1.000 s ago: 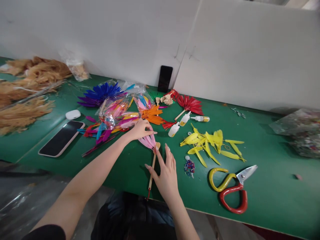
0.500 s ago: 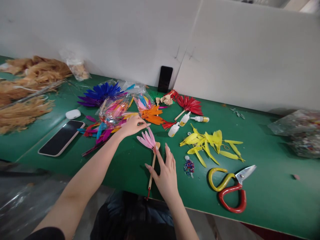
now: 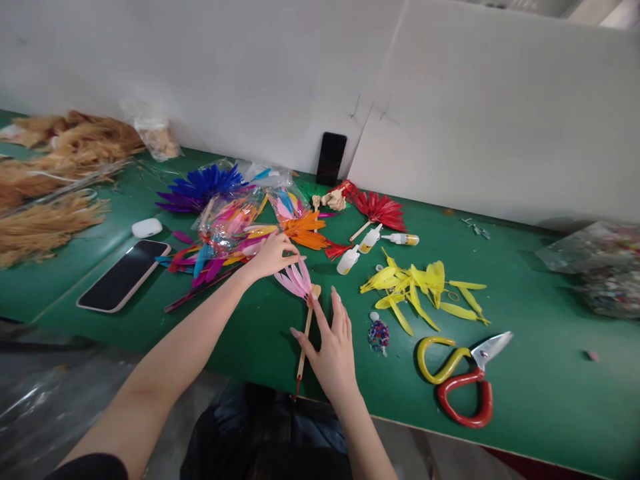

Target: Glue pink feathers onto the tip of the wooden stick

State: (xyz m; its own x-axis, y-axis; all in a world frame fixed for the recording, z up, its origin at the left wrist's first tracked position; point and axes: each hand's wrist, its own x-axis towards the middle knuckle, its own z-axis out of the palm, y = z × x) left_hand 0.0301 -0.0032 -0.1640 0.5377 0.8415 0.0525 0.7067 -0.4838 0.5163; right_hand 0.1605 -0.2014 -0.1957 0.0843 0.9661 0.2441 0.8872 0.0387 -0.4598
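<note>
A small fan of pink feathers (image 3: 295,280) lies on the table with its wooden handle (image 3: 305,341) pointing toward me. A red cord hangs from the handle's near end. My left hand (image 3: 275,257) is closed in a pinch at the tip of a feather on the fan's right side. Fingers spread, my right hand (image 3: 331,343) rests palm down beside the handle, its index fingertip on the wooden head where the feathers meet. Loose yellow feathers (image 3: 420,285) are scattered to the right of that hand.
Scissors (image 3: 475,373) with yellow and red grips lie at the right. Behind the hands are glue bottles (image 3: 348,260), a red feather fan (image 3: 383,211), orange feathers (image 3: 305,230) and bagged feathers (image 3: 227,223). A phone (image 3: 123,277) lies left; another phone (image 3: 331,158) leans on the wall.
My left hand has shifted slightly right and down toward me, and the feather at its fingertips has moved in nearer the others. My right hand has stayed in place.
</note>
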